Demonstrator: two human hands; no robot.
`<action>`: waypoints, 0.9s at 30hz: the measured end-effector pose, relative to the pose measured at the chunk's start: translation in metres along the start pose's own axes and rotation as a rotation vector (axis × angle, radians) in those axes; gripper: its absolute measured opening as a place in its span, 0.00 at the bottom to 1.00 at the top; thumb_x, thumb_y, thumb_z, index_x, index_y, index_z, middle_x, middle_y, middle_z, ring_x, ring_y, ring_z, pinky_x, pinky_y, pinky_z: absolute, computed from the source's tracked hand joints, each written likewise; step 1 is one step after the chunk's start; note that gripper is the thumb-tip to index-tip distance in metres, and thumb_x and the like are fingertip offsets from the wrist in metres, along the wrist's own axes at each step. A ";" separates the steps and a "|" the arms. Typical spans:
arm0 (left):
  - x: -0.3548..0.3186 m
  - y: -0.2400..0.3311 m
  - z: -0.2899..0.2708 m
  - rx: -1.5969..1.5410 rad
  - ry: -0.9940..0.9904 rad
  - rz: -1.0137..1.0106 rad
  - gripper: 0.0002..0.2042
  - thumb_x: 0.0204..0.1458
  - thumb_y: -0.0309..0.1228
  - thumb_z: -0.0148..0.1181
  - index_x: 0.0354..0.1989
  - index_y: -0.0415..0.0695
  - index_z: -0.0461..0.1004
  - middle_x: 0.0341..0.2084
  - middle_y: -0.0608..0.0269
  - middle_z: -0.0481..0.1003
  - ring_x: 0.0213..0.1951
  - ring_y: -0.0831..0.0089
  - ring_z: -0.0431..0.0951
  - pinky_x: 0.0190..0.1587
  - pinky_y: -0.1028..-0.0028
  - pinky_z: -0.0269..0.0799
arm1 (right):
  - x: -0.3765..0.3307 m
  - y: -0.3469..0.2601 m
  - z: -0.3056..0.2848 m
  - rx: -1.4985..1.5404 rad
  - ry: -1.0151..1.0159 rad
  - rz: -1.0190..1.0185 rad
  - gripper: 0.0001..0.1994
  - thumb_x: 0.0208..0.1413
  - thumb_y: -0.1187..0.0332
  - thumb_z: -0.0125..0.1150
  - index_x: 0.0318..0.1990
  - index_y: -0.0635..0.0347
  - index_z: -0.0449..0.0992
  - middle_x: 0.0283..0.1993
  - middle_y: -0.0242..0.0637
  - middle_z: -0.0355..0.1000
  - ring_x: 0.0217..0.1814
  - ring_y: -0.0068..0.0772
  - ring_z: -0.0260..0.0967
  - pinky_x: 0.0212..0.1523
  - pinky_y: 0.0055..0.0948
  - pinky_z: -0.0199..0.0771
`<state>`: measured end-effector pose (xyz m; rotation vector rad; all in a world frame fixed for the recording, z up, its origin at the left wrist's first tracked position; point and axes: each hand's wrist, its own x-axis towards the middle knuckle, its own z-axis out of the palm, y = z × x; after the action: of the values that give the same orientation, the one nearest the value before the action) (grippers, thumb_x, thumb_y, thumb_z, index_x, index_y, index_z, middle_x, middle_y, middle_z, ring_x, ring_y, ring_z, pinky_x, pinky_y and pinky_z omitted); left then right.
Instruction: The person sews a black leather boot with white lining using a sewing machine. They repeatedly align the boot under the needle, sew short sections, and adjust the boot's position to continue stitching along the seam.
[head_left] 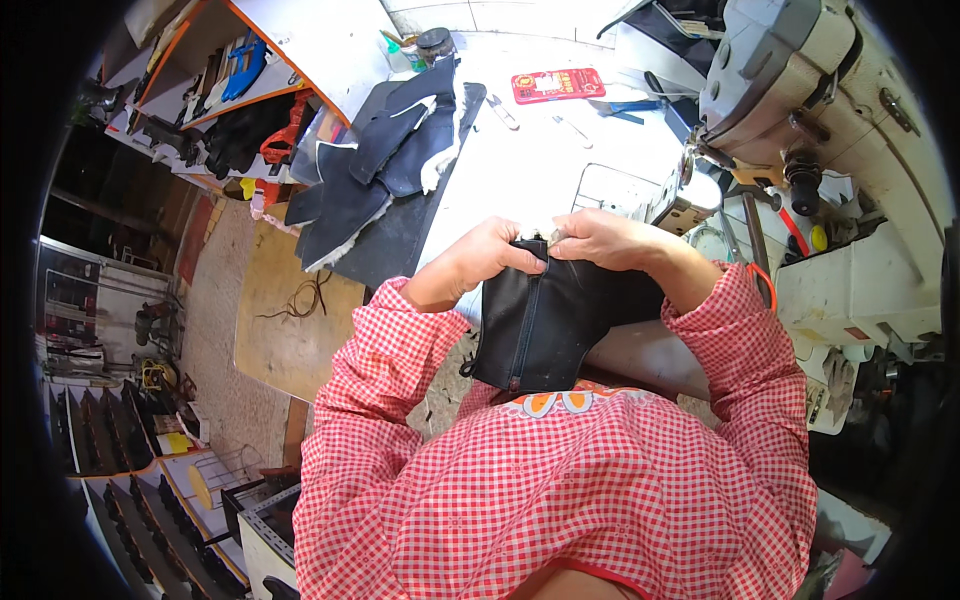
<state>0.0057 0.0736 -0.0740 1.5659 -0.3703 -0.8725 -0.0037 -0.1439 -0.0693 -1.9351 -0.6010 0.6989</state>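
Observation:
A black leather boot upper (585,315) with a zipper (526,335) down its side hangs between my hands, close to my chest. My left hand (486,256) pinches its top edge just left of the zipper's upper end. On the other side of that end, my right hand (606,240) grips the same edge with thumb and fingers closed. A bit of pale lining shows between the two hands. The lower end of the upper rests against my red checked smock. Part of the upper's right side is hidden under my right forearm.
Black fleece-lined pieces (395,150) lie piled on the white table's left. Farther back are a red phone-like item (558,85), small snips (502,112) and a blue-handled tool (628,106). A large sewing machine (775,85) stands at right. A wooden board (290,310) lies left.

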 end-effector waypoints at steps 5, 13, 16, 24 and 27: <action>-0.009 0.000 0.005 -0.078 -0.010 0.034 0.10 0.42 0.19 0.63 0.36 0.37 0.79 0.28 0.70 0.77 0.31 0.80 0.74 0.39 0.80 0.68 | -0.022 -0.006 -0.007 -0.045 -0.023 -0.029 0.16 0.52 0.64 0.64 0.43 0.65 0.72 0.34 0.43 0.74 0.37 0.32 0.68 0.42 0.31 0.67; -0.005 0.018 0.003 -0.077 -0.046 -0.065 0.12 0.45 0.20 0.62 0.40 0.37 0.78 0.31 0.68 0.78 0.33 0.79 0.76 0.41 0.78 0.70 | -0.031 -0.017 -0.002 -0.100 0.176 0.025 0.13 0.45 0.68 0.68 0.35 0.65 0.74 0.26 0.46 0.73 0.29 0.36 0.70 0.36 0.34 0.69; -0.003 0.033 -0.007 0.152 -0.029 0.077 0.12 0.49 0.22 0.61 0.42 0.37 0.77 0.31 0.70 0.77 0.33 0.81 0.73 0.41 0.79 0.69 | -0.030 -0.024 -0.015 -0.137 0.237 -0.061 0.12 0.45 0.69 0.68 0.35 0.64 0.74 0.26 0.45 0.73 0.29 0.35 0.70 0.35 0.33 0.68; -0.013 0.011 0.012 0.720 -0.032 0.161 0.18 0.49 0.21 0.58 0.50 0.38 0.67 0.36 0.61 0.73 0.38 0.74 0.69 0.45 0.69 0.68 | -0.023 -0.020 -0.001 -0.277 0.027 -0.001 0.14 0.43 0.68 0.68 0.37 0.63 0.74 0.30 0.47 0.74 0.33 0.41 0.73 0.38 0.36 0.69; -0.016 0.004 0.009 0.567 -0.107 0.121 0.19 0.49 0.21 0.58 0.51 0.39 0.65 0.35 0.63 0.70 0.39 0.75 0.67 0.45 0.73 0.65 | -0.020 -0.016 0.001 -0.063 -0.044 0.023 0.14 0.43 0.69 0.69 0.37 0.64 0.74 0.28 0.44 0.74 0.32 0.36 0.71 0.37 0.35 0.68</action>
<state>-0.0105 0.0772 -0.0645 1.9905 -0.8366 -0.7969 -0.0208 -0.1499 -0.0513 -1.9921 -0.6354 0.7473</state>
